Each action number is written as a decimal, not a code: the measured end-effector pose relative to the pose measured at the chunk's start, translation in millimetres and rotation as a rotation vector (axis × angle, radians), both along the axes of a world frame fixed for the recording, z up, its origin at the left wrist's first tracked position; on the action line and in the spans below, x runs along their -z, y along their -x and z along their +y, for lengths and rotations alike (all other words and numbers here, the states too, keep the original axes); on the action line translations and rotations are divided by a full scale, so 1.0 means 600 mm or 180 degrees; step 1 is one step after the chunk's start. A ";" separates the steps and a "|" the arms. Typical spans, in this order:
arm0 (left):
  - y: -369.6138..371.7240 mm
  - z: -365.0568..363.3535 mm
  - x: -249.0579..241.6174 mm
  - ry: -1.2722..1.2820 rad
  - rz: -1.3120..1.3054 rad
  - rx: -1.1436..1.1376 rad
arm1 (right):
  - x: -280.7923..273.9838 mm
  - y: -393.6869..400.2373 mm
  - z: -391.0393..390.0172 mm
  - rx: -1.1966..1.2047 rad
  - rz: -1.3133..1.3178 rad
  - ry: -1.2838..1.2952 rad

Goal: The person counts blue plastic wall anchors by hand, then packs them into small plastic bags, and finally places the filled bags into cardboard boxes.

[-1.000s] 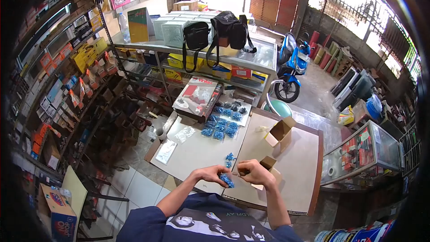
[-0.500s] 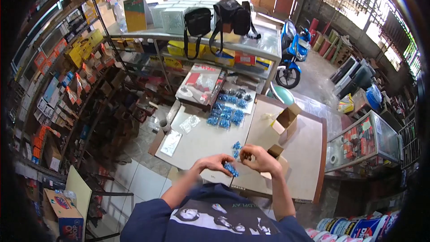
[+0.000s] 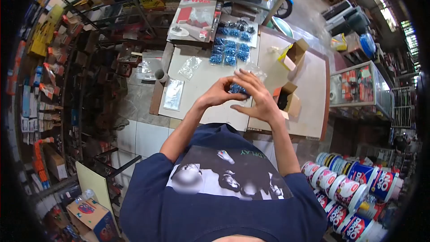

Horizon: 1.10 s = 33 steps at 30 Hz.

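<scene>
A: Where is the blue packet (image 3: 237,88)?

B: Between your hands, raised above the near edge of the tabletop (image 3: 210,74). Your left hand (image 3: 218,93) closes its grip on the packet's left end. Your right hand (image 3: 254,96) has its fingers spread open across the top; whether it pinches anything, I cannot tell.

A: How do I handle it well?

B: Judging by this, support the packet from both ends and work over the tabletop, so loose pieces fall there. The open carton (image 3: 286,101) sits just beside your right hand, toward the right edge; the finished blue packets (image 3: 229,51) lie at the far edge.
</scene>
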<state>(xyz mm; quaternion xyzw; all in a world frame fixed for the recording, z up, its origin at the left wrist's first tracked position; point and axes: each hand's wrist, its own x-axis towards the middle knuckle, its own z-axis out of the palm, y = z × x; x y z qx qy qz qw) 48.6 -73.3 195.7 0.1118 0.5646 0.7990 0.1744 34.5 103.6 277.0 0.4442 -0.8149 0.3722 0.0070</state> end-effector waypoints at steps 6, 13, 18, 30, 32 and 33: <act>0.015 -0.040 -0.005 -0.0396 -0.0003 0.0288 | 0.063 0.009 -0.026 0.0701 -0.1129 0.0806; 0.016 -0.043 0.001 -0.0646 -0.0167 0.0180 | 0.094 -0.006 -0.042 0.1050 -0.2043 0.1412; 0.022 -0.023 0.022 -0.0382 -0.0276 -0.0242 | 0.103 0.006 -0.038 0.1341 -0.1957 0.1250; 0.037 0.002 0.113 0.0328 -0.0606 -0.0777 | 0.178 0.041 0.008 0.1141 -0.3457 0.1652; 0.034 0.019 0.131 0.0329 -0.0736 -0.1231 | 0.227 0.047 0.018 0.1499 -0.3720 0.1633; 0.035 0.023 0.143 0.0347 -0.0766 -0.1265 | 0.239 0.049 0.018 0.1470 -0.3762 0.1621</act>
